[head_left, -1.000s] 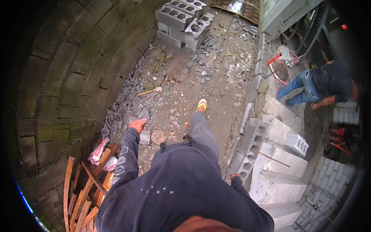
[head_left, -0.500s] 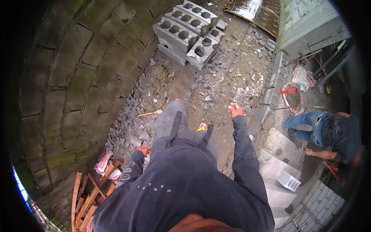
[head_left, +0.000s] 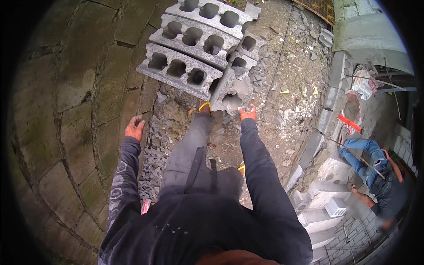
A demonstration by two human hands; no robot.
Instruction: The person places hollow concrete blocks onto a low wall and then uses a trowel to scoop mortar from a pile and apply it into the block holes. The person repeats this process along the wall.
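Note:
A stack of grey hollow concrete blocks (head_left: 194,53) lies on the rubble just ahead of me. One block (head_left: 230,93) leans tilted against the stack's near corner. My right hand (head_left: 248,113) is stretched out to this tilted block's lower edge, fingers apart and touching or almost touching it. Out to the side, my left hand (head_left: 134,128) hangs over the gravel beside the stone wall, fingers loosely apart and holding nothing. My forward foot in a yellow sandal (head_left: 204,107) stands just short of the blocks.
A curved mossy stone wall (head_left: 75,115) runs along the left. Gravel and broken block pieces cover the ground (head_left: 287,88). On the right a low block wall (head_left: 318,141) drops to a lower level, where another person (head_left: 375,172) crouches near a red tool (head_left: 351,123) and a white block (head_left: 335,206).
I have walked forward, so the block stack is now close in front. My right hand has reached ahead to the tilted block, and my left hand has swung up and forward.

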